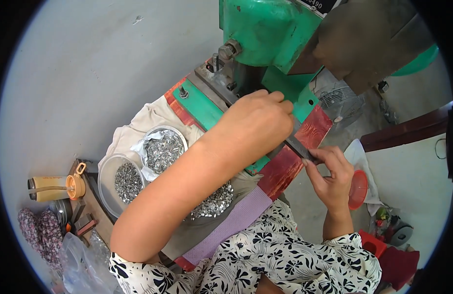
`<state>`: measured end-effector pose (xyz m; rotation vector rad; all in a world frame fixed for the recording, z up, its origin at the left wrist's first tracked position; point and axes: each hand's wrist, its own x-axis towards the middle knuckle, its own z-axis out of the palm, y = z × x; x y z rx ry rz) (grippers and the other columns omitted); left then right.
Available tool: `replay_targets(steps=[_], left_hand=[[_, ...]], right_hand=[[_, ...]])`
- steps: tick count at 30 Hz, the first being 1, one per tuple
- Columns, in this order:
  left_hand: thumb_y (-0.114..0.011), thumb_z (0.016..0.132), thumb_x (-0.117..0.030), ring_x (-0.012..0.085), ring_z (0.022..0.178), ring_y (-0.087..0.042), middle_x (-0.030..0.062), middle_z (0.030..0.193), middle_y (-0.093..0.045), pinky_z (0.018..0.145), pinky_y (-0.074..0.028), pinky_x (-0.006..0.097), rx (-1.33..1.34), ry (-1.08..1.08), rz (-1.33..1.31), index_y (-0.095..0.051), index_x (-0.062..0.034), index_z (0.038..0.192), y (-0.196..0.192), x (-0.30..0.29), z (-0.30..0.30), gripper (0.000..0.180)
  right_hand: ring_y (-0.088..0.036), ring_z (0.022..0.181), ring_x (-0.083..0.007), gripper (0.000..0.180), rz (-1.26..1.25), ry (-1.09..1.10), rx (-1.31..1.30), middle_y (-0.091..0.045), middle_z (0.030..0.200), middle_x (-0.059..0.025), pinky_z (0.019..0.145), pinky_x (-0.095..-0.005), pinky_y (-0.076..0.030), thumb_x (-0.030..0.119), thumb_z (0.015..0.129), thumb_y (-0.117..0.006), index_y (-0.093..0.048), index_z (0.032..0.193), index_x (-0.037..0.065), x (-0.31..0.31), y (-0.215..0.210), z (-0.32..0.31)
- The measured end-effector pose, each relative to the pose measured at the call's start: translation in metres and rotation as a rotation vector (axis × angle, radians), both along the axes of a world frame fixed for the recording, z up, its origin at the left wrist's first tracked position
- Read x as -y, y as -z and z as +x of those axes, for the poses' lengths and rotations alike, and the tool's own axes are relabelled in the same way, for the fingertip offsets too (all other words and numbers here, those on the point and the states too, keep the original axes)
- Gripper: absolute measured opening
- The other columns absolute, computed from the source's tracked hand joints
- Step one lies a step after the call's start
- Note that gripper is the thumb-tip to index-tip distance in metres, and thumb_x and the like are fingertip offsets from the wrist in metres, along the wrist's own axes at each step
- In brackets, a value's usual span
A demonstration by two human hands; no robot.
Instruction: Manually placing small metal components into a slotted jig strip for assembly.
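Two hands work at the desk point(285, 169). Nearest, the right hand point(331, 176) has its fingers closed on the end of a dark metal strip point(297, 146). Farther, the left hand point(256, 122) presses closed fingers on the strip, under the green press machine point(265, 34).

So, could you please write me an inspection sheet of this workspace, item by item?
Surface: red bench with a green plate, partly under a cream cloth.
Job's things: dark metal strip running under the green press.
Clutter: two bowls of small silvery metal pieces, a loose pile, a capped bottle, plastic bags.
Hands: left hand lies on the strip near the press; right hand pinches the strip's near end.
Cables: a thin wire at the far right.
Surroundings: grey floor, a small fan, an orange bowl.
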<state>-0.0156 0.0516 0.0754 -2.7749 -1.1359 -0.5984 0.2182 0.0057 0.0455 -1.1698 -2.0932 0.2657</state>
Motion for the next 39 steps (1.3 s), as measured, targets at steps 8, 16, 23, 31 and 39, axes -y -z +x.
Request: replay_targets(steps=[8, 16, 23, 31, 39], left_hand=[[-0.061, 0.074, -0.012, 0.0169, 0.095, -0.059, 0.0018, 0.088, -0.060, 0.081, -0.047, 0.029, -0.171, -0.120, -0.016, -0.067, -0.0064, 0.084, 0.000, 0.024, 0.002, 0.013], [-0.055, 0.082, -0.012, 0.0213, 0.123, -0.053, 0.0083, 0.135, -0.057, 0.097, -0.043, 0.033, 0.014, -0.393, 0.016, -0.059, 0.0004, 0.129, 0.041, 0.051, -0.008, 0.049], [-0.054, 0.084, -0.010, 0.0213, 0.126, -0.052, 0.0039, 0.143, -0.054, 0.100, -0.041, 0.035, 0.166, -0.493, -0.038, -0.056, -0.0069, 0.137, 0.055, 0.059, 0.002, 0.053], [-0.057, 0.083, -0.004, 0.0218, 0.126, -0.052, 0.0027, 0.142, -0.055, 0.100, -0.040, 0.036, 0.345, -0.514, -0.062, -0.058, -0.0090, 0.137, 0.067, 0.059, 0.008, 0.054], [-0.060, 0.080, 0.004, 0.0273, 0.127, -0.054, 0.0083, 0.142, -0.055, 0.102, -0.043, 0.039, 0.524, -0.463, -0.092, -0.059, -0.0060, 0.134, 0.082, 0.059, 0.005, 0.055]], right_hand=[[-0.066, 0.063, -0.0193, 0.020, 0.013, -0.028, -0.004, -0.066, 0.083, -0.0078, 0.055, -0.0306, -0.052, 0.005, 0.074, -0.081, -0.071, 0.092, 0.003, -0.008, 0.008, -0.014], [-0.066, 0.066, -0.0156, 0.028, -0.178, -0.273, -0.282, -0.068, 0.086, -0.0078, 0.057, -0.0265, -0.051, 0.004, 0.078, -0.079, -0.073, 0.105, 0.001, -0.059, 0.031, -0.035], [-0.059, 0.095, -0.0226, 0.026, -0.240, -0.283, -0.209, -0.059, 0.099, -0.0112, 0.082, -0.0321, -0.048, 0.009, 0.091, -0.066, -0.070, 0.116, 0.003, -0.111, 0.043, -0.046], [-0.047, 0.099, -0.0258, 0.018, -0.309, -0.285, -0.113, -0.058, 0.099, -0.0101, 0.089, -0.0358, -0.039, 0.016, 0.093, -0.063, -0.068, 0.098, 0.000, -0.128, 0.046, -0.049], [-0.048, 0.095, -0.0252, 0.017, -0.441, -0.242, -0.143, -0.057, 0.094, -0.0100, 0.085, -0.0357, -0.039, 0.016, 0.092, -0.064, -0.066, 0.093, -0.001, -0.126, 0.045, -0.052]])
